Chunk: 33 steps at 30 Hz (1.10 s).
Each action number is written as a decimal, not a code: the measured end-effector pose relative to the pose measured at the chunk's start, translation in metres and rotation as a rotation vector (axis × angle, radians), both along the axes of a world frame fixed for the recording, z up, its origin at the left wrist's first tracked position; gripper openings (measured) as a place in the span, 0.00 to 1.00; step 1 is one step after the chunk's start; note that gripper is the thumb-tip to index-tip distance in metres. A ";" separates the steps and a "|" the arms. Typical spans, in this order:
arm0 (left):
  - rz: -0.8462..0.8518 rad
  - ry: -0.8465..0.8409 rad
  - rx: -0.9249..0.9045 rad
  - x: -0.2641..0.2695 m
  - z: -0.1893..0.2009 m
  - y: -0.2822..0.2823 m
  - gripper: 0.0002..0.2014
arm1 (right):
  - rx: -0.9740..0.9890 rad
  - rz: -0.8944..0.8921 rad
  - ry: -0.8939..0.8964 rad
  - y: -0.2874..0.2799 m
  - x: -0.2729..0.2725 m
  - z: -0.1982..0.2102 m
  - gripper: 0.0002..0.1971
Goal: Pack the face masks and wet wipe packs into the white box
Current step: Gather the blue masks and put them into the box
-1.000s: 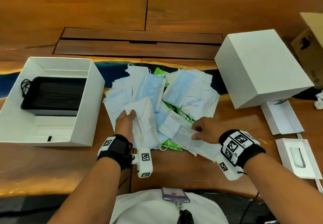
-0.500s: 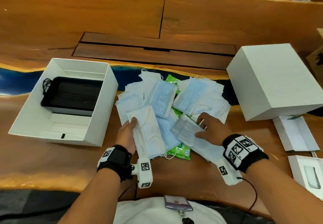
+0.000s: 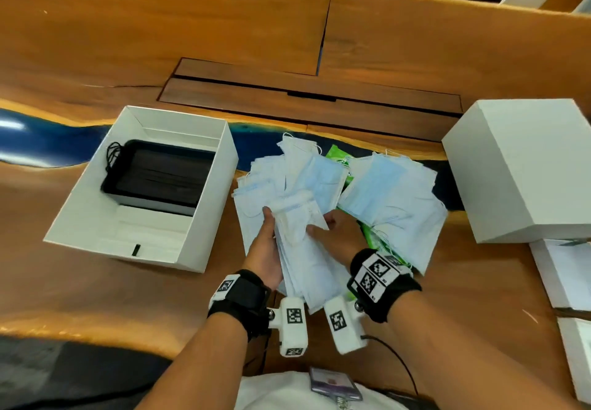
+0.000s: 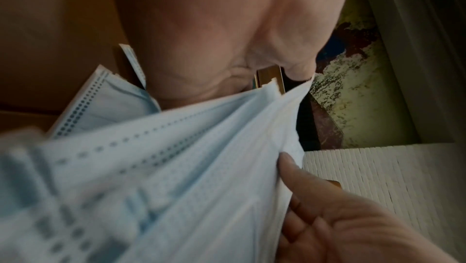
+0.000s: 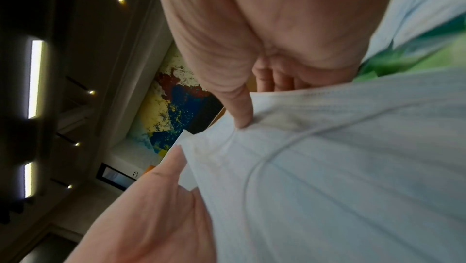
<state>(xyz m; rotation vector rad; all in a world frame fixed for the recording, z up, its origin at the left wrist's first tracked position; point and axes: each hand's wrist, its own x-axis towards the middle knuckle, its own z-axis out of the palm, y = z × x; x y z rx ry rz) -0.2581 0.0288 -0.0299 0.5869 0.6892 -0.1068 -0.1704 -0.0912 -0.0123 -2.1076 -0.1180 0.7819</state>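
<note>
Left hand (image 3: 267, 249) grips mask stack (image 3: 307, 259) from beneath; right hand (image 3: 335, 236) pinches top mask onto it, squaring bundle for open white box (image 3: 204, 214) alongside.

We count two hands: left grip (image 3: 267, 254), right grip (image 3: 335, 238). One open white cardboard box (image 3: 211, 204), holding one stack of black face masks (image 3: 160, 179). One closed white cardboard box (image 3: 527, 166). Loose pale blue pleated face masks (image 3: 387, 192): too overlapped to count. Green wet wipe packs (image 3: 339, 156): at least two showing.
</note>
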 end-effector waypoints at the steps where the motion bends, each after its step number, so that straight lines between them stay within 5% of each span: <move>1: 0.009 -0.009 -0.016 -0.002 -0.001 0.003 0.33 | 0.002 -0.032 0.021 0.005 -0.003 -0.006 0.13; 7: 0.097 0.084 0.089 -0.002 -0.026 0.030 0.23 | 0.076 -0.075 0.237 0.034 -0.005 -0.024 0.22; 11: 0.137 0.210 0.329 0.010 -0.034 0.047 0.16 | 0.138 -0.095 0.380 0.052 0.003 -0.028 0.40; 14: 0.091 0.432 0.798 0.013 -0.042 0.058 0.12 | 0.050 0.017 0.250 0.066 0.005 -0.023 0.20; 16: 0.089 0.500 0.933 0.013 -0.045 0.064 0.11 | -0.007 0.073 0.147 0.070 0.005 -0.027 0.13; 23: 0.127 0.485 0.774 0.019 -0.049 0.072 0.20 | -0.141 0.098 -0.095 0.083 -0.013 -0.046 0.20; 29: 0.063 0.357 0.713 0.008 -0.052 0.067 0.14 | -0.063 0.103 0.037 0.081 -0.007 -0.040 0.26; 33: 0.097 0.262 0.536 0.002 -0.041 0.064 0.13 | 0.033 0.148 0.086 0.071 -0.004 -0.034 0.20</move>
